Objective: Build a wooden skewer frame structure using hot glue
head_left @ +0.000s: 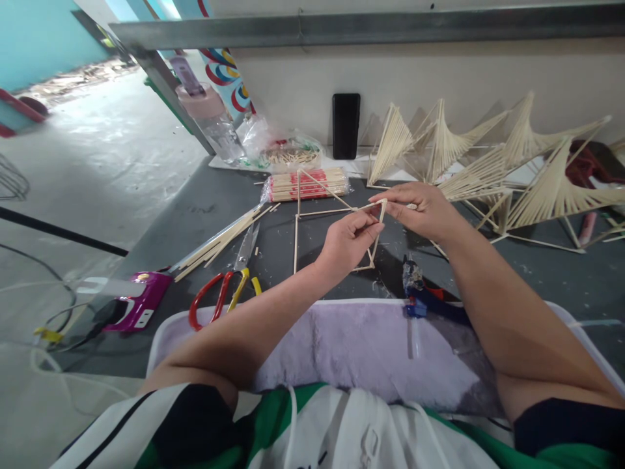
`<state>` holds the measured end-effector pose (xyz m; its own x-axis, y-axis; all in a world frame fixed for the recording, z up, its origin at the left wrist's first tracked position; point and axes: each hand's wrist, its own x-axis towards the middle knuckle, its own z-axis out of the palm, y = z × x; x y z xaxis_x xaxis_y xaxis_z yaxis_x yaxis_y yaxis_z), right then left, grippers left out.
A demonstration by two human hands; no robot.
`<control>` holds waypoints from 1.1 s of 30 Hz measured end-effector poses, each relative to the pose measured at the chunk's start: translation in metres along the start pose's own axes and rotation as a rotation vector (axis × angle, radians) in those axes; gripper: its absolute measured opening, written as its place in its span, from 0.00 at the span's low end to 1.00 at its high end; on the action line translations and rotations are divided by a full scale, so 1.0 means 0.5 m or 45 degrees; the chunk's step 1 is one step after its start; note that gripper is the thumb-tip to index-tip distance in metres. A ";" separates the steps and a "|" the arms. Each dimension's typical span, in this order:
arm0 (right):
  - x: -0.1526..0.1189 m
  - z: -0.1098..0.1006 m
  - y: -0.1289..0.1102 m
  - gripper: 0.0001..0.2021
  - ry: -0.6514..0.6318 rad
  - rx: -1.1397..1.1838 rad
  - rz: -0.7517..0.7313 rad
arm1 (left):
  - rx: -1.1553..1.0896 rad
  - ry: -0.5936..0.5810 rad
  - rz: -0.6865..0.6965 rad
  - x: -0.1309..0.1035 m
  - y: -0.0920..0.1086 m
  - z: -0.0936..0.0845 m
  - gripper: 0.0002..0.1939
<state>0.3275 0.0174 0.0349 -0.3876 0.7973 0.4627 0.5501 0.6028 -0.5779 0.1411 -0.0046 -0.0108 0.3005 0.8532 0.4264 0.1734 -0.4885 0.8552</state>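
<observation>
A frame of thin wooden sticks (295, 242) stands over the dark table, its sticks joined at the corners. My left hand (347, 242) pinches a stick just below one upper corner. My right hand (420, 210) grips the same corner from the right with its fingertips, close to my left fingers. Part of the frame is hidden behind my left hand. Below my right hand lies a blue glue gun (430, 306) with a clump of residue around its tip. Scissors (219, 296) with red and yellow handles lie left of my left forearm.
Finished string-like stick models (488, 169) stand at the back right. A wrapped stick bundle (307, 185), a black phone (346, 126) and a water bottle (215, 127) are behind the frame. Loose sticks (224, 241) and a purple power strip (141, 301) lie left. A pale tray (293, 332) sits before me.
</observation>
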 end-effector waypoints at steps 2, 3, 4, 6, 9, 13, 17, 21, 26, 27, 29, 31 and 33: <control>-0.002 -0.007 -0.005 0.13 -0.028 -0.002 -0.007 | 0.002 0.001 -0.006 -0.001 -0.001 0.001 0.12; -0.003 -0.009 -0.007 0.13 -0.038 -0.003 -0.015 | -0.001 -0.001 -0.006 -0.001 -0.001 0.001 0.12; -0.004 -0.010 -0.009 0.13 -0.044 -0.005 -0.026 | -0.008 -0.001 -0.004 -0.001 -0.001 0.001 0.11; -0.006 -0.010 -0.013 0.14 -0.045 -0.017 -0.049 | -0.022 -0.002 -0.002 -0.001 0.000 0.001 0.10; -0.010 -0.003 -0.016 0.16 -0.008 -0.061 -0.061 | -0.007 0.001 0.006 0.000 0.001 0.002 0.10; -0.013 0.006 -0.017 0.17 0.046 -0.140 -0.054 | 0.016 0.002 0.028 0.000 0.001 0.003 0.10; -0.014 0.002 -0.017 0.16 0.035 -0.168 -0.052 | 0.047 -0.057 0.024 0.005 0.009 -0.009 0.08; -0.015 -0.006 -0.019 0.15 0.026 -0.163 -0.040 | 0.196 -0.065 -0.090 0.020 0.013 -0.048 0.06; -0.016 -0.007 -0.021 0.17 0.032 -0.156 -0.025 | 0.485 -0.382 -0.223 0.004 -0.001 -0.085 0.07; -0.016 -0.006 -0.021 0.17 0.032 -0.154 -0.020 | 0.545 -0.481 -0.254 -0.006 -0.003 -0.085 0.08; -0.016 -0.006 -0.023 0.18 0.025 -0.150 -0.014 | 0.678 -0.654 -0.297 -0.030 -0.007 -0.079 0.09; -0.017 -0.007 -0.024 0.18 0.024 -0.156 -0.009 | 0.829 -0.757 -0.289 -0.051 -0.007 -0.070 0.10; -0.017 -0.008 -0.026 0.18 0.029 -0.167 -0.010 | 0.965 -0.786 -0.252 -0.064 -0.004 -0.062 0.11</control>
<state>0.3265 0.0026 0.0413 -0.3758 0.7908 0.4831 0.6398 0.5986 -0.4821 0.1021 -0.0250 -0.0170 0.5993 0.7922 -0.1153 0.7611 -0.5193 0.3886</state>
